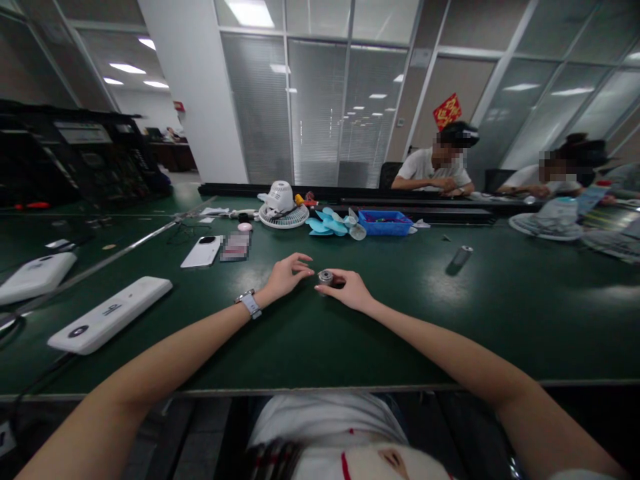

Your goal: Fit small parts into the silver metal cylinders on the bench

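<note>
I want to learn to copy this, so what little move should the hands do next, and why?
Perhaps the left hand should close in gently to help steady the small metal cylinder. The right hand already grips it from one side, while the left is close by and open, so a second hold looks easy.

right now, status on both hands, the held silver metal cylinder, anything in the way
Right hand gripping small silver metal cylinder. Left hand open alongside. Second silver metal cylinder off right, out of the way.
</note>
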Demonstrator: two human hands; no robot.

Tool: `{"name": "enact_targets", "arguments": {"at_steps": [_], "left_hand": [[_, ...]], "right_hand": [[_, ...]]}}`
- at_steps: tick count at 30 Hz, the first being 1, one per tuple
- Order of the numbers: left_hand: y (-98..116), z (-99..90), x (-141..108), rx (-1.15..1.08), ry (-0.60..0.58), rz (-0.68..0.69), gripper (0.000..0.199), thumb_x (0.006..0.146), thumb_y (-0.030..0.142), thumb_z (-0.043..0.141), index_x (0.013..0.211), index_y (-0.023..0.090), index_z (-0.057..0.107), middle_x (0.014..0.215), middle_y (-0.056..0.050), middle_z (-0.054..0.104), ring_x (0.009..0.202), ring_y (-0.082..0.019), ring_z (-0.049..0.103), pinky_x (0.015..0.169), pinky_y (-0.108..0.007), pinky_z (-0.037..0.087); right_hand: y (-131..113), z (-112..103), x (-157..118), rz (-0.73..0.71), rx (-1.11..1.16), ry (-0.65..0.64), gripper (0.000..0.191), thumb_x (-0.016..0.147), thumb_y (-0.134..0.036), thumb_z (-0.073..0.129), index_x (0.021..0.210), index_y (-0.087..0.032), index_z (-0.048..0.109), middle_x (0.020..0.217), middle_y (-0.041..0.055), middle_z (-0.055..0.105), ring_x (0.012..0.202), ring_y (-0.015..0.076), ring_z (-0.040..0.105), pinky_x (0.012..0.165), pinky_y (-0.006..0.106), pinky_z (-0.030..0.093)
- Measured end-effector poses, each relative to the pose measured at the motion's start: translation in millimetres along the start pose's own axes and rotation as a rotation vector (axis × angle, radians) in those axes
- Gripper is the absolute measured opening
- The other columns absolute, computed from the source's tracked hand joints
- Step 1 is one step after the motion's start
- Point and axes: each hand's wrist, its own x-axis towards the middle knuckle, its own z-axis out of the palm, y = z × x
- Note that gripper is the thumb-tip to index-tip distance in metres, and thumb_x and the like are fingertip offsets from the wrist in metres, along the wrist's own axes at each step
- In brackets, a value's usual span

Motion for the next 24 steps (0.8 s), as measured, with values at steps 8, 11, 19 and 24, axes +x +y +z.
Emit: {"name": "enact_targets", "arguments": {"at_steps": [8,11,19,24], "left_hand": [[-19,-3.6,6,-0.044,-0.067,-0.135,0.050,0.084,0.051,0.060,0.124,0.021,0.059,0.105,-0.008,0.075,0.109,-0.025,0.066,0.095,-0.038,0.048],[-27,-2.9,12,-0.112,0.096,-0.211,0.049,0.090,0.056,0.046,0.117,0.019,0.060,0.105,-0.011,0.074,0.105,-0.025,0.068,0.093,-0.038,0.048],[-48,3.3,17,-0.228,0.351,-0.295,0.040,0.088,0.056,0.050,0.099,0.017,0.058,0.093,-0.012,0.073,0.091,-0.022,0.070,0.085,-0.036,0.052],[-36,3.3,14,-0.223,0.400,-0.312,0.029,0.088,0.046,0.053,0.095,0.018,0.055,0.087,-0.009,0.072,0.084,-0.021,0.070,0.082,-0.036,0.053]], "right_hand": [[55,-129,19,0.191,-0.350,0.567,0.038,0.075,-0.043,0.074,0.101,-0.016,0.072,0.091,0.0079,0.072,0.084,0.0241,0.068,0.081,0.036,0.052],[86,-188,11,0.467,-0.641,0.790,0.036,0.076,-0.043,0.072,0.101,-0.017,0.072,0.093,0.0108,0.071,0.089,0.0286,0.066,0.081,0.039,0.050],[105,-195,-3,0.761,-0.746,0.903,0.056,0.077,-0.041,0.071,0.122,-0.011,0.057,0.117,0.0218,0.060,0.109,0.0365,0.057,0.094,0.051,0.042],[58,-121,11,0.144,-0.924,0.838,0.065,0.085,-0.039,0.061,0.140,-0.010,0.039,0.147,0.0232,0.035,0.137,0.0358,0.030,0.108,0.056,0.026]]}}
